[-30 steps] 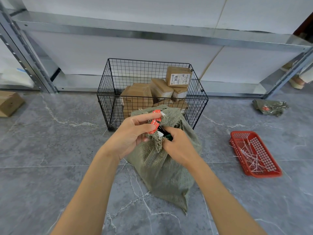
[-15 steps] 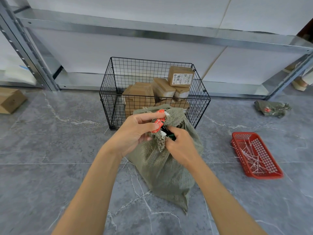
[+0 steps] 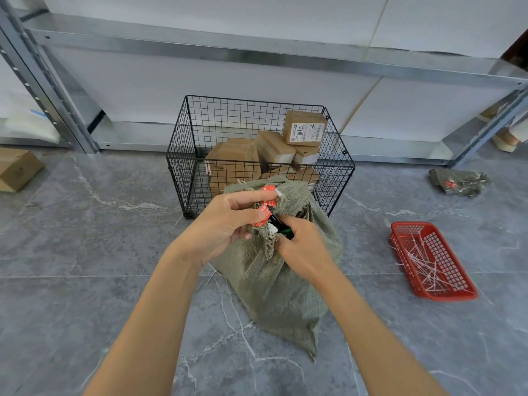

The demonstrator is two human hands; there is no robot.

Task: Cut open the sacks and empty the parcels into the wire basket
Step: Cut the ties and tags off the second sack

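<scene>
Change: little, both hands stay put | left hand [image 3: 225, 221] fingers pinch red paper tag [image 3: 264, 208] on green woven sack [image 3: 280, 287] | right hand [image 3: 303, 247] fingers wrap dark green-handled cutter [image 3: 283, 228] | tie seemingly uncut

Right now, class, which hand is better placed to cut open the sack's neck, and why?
The right hand: it grips a dark, green-edged tool against the bunched neck of the sack. The left hand is busy pinching the red tag there, steadying it.
</scene>
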